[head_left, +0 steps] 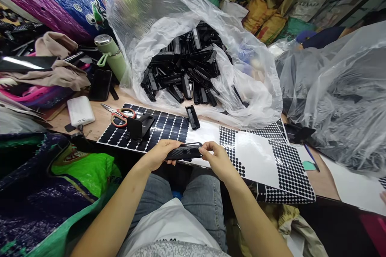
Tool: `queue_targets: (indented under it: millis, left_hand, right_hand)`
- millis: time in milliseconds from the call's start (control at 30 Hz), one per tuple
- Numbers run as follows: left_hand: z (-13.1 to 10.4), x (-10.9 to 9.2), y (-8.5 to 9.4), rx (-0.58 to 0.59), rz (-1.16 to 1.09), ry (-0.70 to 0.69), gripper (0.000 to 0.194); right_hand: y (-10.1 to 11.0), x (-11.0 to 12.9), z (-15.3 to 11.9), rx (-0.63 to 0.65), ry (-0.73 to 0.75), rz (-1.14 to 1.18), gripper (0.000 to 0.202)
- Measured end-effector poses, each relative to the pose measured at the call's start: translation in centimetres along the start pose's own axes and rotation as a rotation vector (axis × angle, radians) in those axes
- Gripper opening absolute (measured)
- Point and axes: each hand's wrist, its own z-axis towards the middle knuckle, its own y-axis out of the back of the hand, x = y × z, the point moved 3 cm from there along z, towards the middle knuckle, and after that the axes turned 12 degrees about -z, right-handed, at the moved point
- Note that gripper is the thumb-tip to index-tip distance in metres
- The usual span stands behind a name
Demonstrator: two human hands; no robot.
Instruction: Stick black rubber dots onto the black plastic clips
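My left hand [157, 154] grips the left end of a long black plastic casing [184, 151], thumb on top and fingers beneath. My right hand [217, 160] is closed at the casing's right end, thumb and forefinger pinched against it; any small piece between those fingertips is too small to make out. A similar black casing [193, 117] lies just beyond on sticker sheets. Left of it are a sheet of black rounded stickers [171, 126], a black stand [140, 126] and orange-handled scissors [120, 115]. To the right spreads a sheet with round black dots [291, 164].
A big clear plastic bag [256, 92] full of black casings [183, 68] stands behind the sheets. At left are a white power bank [81, 111], a phone [101, 85] and a green flask [111, 56]. Another plastic bag [346, 100] bulges at right; a person's hand [382, 196] shows at the edge.
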Motion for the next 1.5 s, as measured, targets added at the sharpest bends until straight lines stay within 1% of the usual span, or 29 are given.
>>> queue_targets:
  millis: [167, 267, 333, 400, 433, 500, 533, 600, 667, 733, 800, 833, 867, 1000, 1067, 1133, 1233, 1267, 1300, 1333, 1400, 1500]
  left_hand:
    - [-0.1, 0.0, -0.2, 0.013, -0.006, -0.001, 0.035]
    - [-0.1, 0.0, -0.3, 0.018, -0.014, -0.001, 0.037]
    - [-0.1, 0.1, -0.4, 0.028, -0.015, -0.004, 0.038]
    - [0.0, 0.2, -0.4, 0.032, -0.011, -0.001, 0.040]
    - [0.1, 0.3, -0.5, 0.030, -0.014, 0.010, 0.041]
    - [0.4, 0.4, -0.5, 0.009, -0.034, 0.044, 0.045]
    - [0.5, 0.4, -0.5, -0.010, -0.048, 0.056, 0.047]
    - [0.9, 0.5, -0.6, -0.058, -0.071, 0.053, 0.049]
    - [1.3, 0.4, -0.7, -0.087, -0.077, 0.022, 0.047]
    - [1.7, 0.4, -0.7, -0.088, -0.065, -0.010, 0.045]
    - [2.1, 0.4, -0.6, -0.090, -0.005, -0.070, 0.045]
    - [2.3, 0.3, -0.4, -0.096, 0.057, -0.131, 0.044]
    - [2.5, 0.1, -0.3, -0.103, 0.141, -0.214, 0.043]
    - [2.9, -0.2, 0.1, -0.158, 0.514, -0.627, 0.037]
    - [3.0, 0.1, 0.0, -0.155, 0.604, -0.747, 0.036]
    - [3.0, 0.6, -0.3, -0.111, 0.638, -0.812, 0.034]
    - [2.9, 0.9, -1.0, -0.074, 0.643, -0.853, 0.031]
    - [2.9, 1.0, -1.2, -0.074, 0.638, -0.855, 0.031]
    - [2.8, 1.0, -1.3, -0.078, 0.629, -0.857, 0.032]
    - [2.8, 1.0, -1.5, -0.077, 0.619, -0.859, 0.032]
    - [2.7, 0.9, -1.8, -0.072, 0.603, -0.873, 0.034]
    - [2.5, 1.0, -1.9, -0.056, 0.586, -0.919, 0.034]
  right_hand:
    - [0.1, 0.4, -0.3, -0.082, 0.039, -0.085, 0.022]
    - [-0.4, 0.7, -0.8, -0.130, 0.057, -0.115, 0.021]
    - [-0.6, 0.7, -0.8, -0.200, 0.072, -0.098, 0.019]
    - [-0.3, -0.1, -0.1, -0.284, 0.076, -0.047, 0.021]
    - [0.3, -0.9, 0.5, -0.334, 0.058, -0.052, 0.024]
    - [2.2, -3.1, 2.3, -0.430, -0.024, -0.149, 0.027]
    - [3.6, -4.3, 3.3, -0.497, -0.104, -0.261, 0.027]
    - [6.3, -6.7, 5.3, -0.571, -0.192, -0.332, 0.030]
    - [8.5, -8.6, 6.9, -0.610, -0.252, -0.365, 0.031]
    - [9.9, -9.7, 7.9, -0.615, -0.293, -0.386, 0.032]
    - [10.4, -10.2, 8.5, -0.598, -0.319, -0.398, 0.032]
    - [10.5, -10.3, 8.7, -0.587, -0.326, -0.399, 0.032]
    - [10.6, -10.4, 8.8, -0.577, -0.329, -0.397, 0.031]
    - [11.0, -9.9, 8.8, -0.553, -0.302, -0.354, 0.025]
    - [10.7, -9.2, 8.3, -0.546, -0.269, -0.312, 0.022]
    - [9.6, -7.9, 7.6, -0.505, -0.225, -0.250, 0.021]
    - [6.3, -5.1, 5.7, -0.363, -0.119, -0.140, 0.020]
    - [5.1, -3.9, 5.0, -0.309, -0.058, -0.103, 0.020]
    - [3.9, -2.7, 4.3, -0.259, 0.035, -0.061, 0.019]
    - [3.0, -1.7, 3.6, -0.239, 0.110, -0.052, 0.017]
    - [1.7, -0.1, 2.4, -0.234, 0.203, -0.058, 0.014]
    - [1.0, 0.6, 1.7, -0.254, 0.178, -0.080, 0.013]
